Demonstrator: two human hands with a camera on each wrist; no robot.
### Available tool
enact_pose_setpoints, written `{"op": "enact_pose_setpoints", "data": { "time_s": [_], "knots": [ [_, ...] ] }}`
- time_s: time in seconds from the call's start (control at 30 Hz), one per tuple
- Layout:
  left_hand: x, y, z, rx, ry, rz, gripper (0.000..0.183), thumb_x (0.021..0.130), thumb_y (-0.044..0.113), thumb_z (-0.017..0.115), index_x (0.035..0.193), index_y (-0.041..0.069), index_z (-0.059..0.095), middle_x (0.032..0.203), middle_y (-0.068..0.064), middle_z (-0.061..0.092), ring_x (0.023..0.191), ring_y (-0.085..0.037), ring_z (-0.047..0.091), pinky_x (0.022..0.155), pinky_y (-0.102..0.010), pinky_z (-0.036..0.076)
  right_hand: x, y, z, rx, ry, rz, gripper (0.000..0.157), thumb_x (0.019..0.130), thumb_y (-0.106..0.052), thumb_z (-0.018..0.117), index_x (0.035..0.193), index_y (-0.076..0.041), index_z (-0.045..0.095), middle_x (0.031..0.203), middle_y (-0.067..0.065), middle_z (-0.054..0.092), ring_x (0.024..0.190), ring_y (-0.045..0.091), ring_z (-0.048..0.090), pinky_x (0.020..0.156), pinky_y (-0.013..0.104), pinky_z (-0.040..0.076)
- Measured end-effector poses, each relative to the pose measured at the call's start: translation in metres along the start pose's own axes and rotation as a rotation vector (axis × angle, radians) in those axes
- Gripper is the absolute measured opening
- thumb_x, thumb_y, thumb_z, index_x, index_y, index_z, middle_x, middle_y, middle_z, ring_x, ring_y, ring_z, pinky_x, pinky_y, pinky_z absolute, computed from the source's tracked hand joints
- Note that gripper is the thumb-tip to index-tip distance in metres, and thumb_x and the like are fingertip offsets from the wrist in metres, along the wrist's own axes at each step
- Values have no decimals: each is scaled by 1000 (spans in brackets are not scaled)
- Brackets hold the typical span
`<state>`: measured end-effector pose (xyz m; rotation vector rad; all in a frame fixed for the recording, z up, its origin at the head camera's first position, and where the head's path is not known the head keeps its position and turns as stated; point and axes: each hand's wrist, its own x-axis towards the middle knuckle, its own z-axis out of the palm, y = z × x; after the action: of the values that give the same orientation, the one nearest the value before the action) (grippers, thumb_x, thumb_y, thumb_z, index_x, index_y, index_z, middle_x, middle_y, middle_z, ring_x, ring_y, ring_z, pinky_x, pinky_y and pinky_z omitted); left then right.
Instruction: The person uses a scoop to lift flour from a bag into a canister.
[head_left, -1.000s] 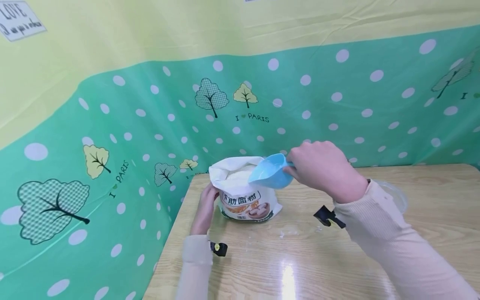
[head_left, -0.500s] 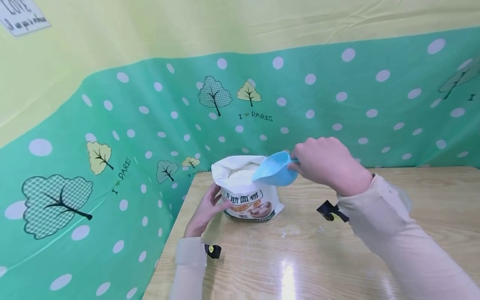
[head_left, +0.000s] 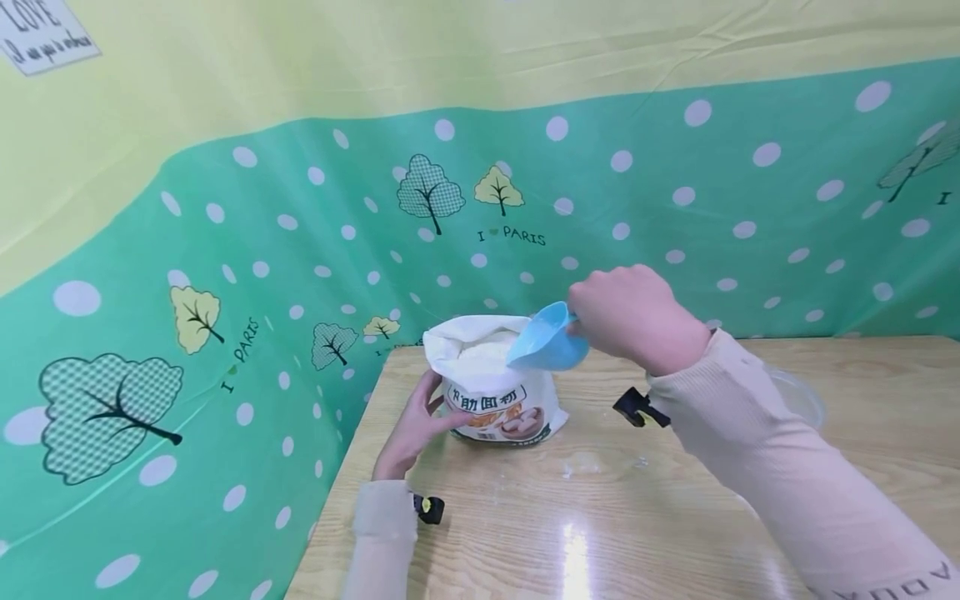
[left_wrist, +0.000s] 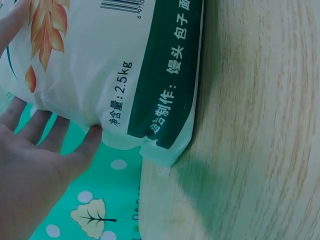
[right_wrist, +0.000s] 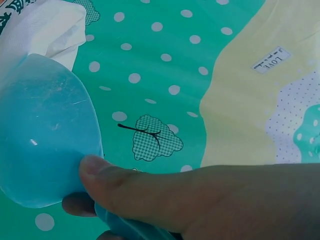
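A white flour bag (head_left: 468,379) printed with Chinese lettering stands on the table, its top gaping and white flour (head_left: 486,350) visible inside. My left hand (head_left: 412,433) holds the bag's left side, thumb across the front and fingers spread along the side. In the left wrist view, the bag's lower front (left_wrist: 85,75) shows a 2.5kg marking. At the right of the bag's mouth, my right hand (head_left: 637,317) grips a light blue scoop (head_left: 555,346) by its handle. The scoop tilts down to the left, its lip over the bag's right rim.
A clear round plastic piece (head_left: 798,396) lies on the wooden table (head_left: 525,533), partly behind the right sleeve. Small white spills (head_left: 581,465) dot the tabletop in front of the bag. A green and yellow patterned cloth (head_left: 615,217) hangs behind and to the left.
My left hand has shifted lower on the bag, its thumb coming round onto the front. The right hand and scoop have moved slightly, staying at the bag's mouth.
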<state>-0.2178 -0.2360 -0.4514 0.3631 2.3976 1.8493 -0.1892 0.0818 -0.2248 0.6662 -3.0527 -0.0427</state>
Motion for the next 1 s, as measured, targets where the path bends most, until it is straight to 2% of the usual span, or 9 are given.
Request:
{"op": "enact_pose_setpoints", "data": {
  "time_s": [0.27,0.47,0.73,1.0],
  "knots": [
    [-8,23,3,-5,-5,-45,90,82,17,83,154,22,31,159,2,32,150,-24,20,123,-51,21,10,-1,5,-28,-54,5,24,93,-33,70,81,-13,70,61,0,53,57,16,49,50,27,42],
    [-10,26,4,-19,-5,-55,88,82,15,83,154,21,32,158,1,33,151,-23,20,123,-50,21,15,-5,11,-70,-20,-10,25,91,-34,73,78,-13,69,60,0,55,56,15,50,48,27,44],
    [-10,26,3,-7,1,-43,87,81,14,83,153,22,35,157,1,36,149,-25,23,122,-52,23,21,-9,20,-87,2,-37,29,89,-34,75,71,-14,65,56,-2,52,53,13,48,45,24,40],
    [-8,25,3,14,7,-48,89,81,16,84,153,24,33,158,3,34,149,-23,22,122,-51,24,31,-11,27,-85,27,-82,26,87,-35,76,76,-13,68,60,-1,55,55,14,48,47,25,42]
  ]
}}
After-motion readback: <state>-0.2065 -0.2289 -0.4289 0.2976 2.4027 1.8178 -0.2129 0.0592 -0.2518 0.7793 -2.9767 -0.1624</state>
